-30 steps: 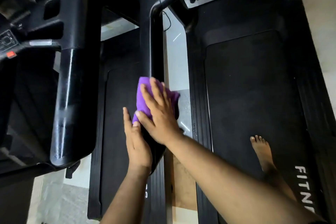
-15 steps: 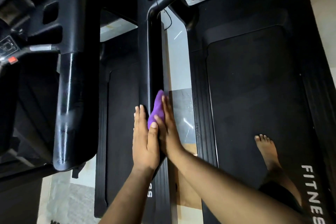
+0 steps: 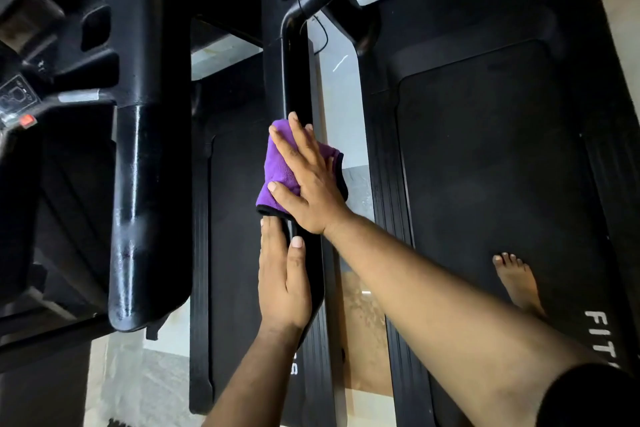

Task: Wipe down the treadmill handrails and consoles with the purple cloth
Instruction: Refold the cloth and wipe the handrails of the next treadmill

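The purple cloth [image 3: 278, 168] with a black hem is draped over a black treadmill handrail [image 3: 294, 80] in the middle of the view. My right hand [image 3: 308, 180] lies on the cloth with fingers spread and straight, pressing it against the rail. My left hand [image 3: 282, 279] rests flat on the left side of the same rail just below the cloth, fingers straight, fingertips near the cloth's hem. A console [image 3: 17, 97] with a red button shows at the far left edge.
A thick glossy black handrail [image 3: 145, 201] of the neighbouring treadmill stands at left. Two treadmill belts [image 3: 485, 166] lie below, with my bare foot [image 3: 516, 282] on the right one. A strip of tiled floor [image 3: 341, 104] runs between the machines.
My right hand slid the cloth up the rail and turned from edge-on to flat on top of it. My left hand stayed flat on the rail below.
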The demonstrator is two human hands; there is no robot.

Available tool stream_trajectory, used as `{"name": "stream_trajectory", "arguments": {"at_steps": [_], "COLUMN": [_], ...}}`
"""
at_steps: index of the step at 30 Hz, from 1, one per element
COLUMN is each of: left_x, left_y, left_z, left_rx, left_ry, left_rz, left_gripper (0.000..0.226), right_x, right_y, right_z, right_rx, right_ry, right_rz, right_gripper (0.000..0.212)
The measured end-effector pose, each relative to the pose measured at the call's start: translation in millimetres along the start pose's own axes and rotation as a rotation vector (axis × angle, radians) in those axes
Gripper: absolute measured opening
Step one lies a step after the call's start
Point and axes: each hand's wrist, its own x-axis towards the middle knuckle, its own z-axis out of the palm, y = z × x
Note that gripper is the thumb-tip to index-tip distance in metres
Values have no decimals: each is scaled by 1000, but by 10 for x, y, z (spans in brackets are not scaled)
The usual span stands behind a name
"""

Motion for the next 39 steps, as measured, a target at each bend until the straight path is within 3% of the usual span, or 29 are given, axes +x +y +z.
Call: {"name": "stream_trajectory", "arguments": {"at_steps": [5,11,16,22,26,31,34,36,39], "left_x": [-36,-16,92,179,351,488,701,770,770], "left_y": [-28,-18,-26,22,26,111,140,147,129], "left_z": [0,40,16,24,53,35,32,45,56], "left_rx": [6,381,509,645,710,840,800,686,590], "left_ry": [30,-10,-44,-83,-85,-152,-147,-146,-125], "left_rz": [-49,-117,-120,-22,-14,38,41,33,34], "left_gripper": [61,86,110,104,113,107,109,110,109], "right_x": [-461,425,-155,570,285,1173,1022,775,1156], "right_y": [43,14,91,60,78,138,89,132,272], "right_z": [243,-34,119,-101,-80,-313,-232,-196,-339], "right_rx": [77,156,182,34,-37,-52,-59,-50,-28], "right_ry": [81,133,69,65,-23,8,25,-24,-67], "right_rz": [26,214,108,108,-82,-68,-7,-86,-154], "right_gripper": [82,83,79,80,76,80,80,79,75]}}
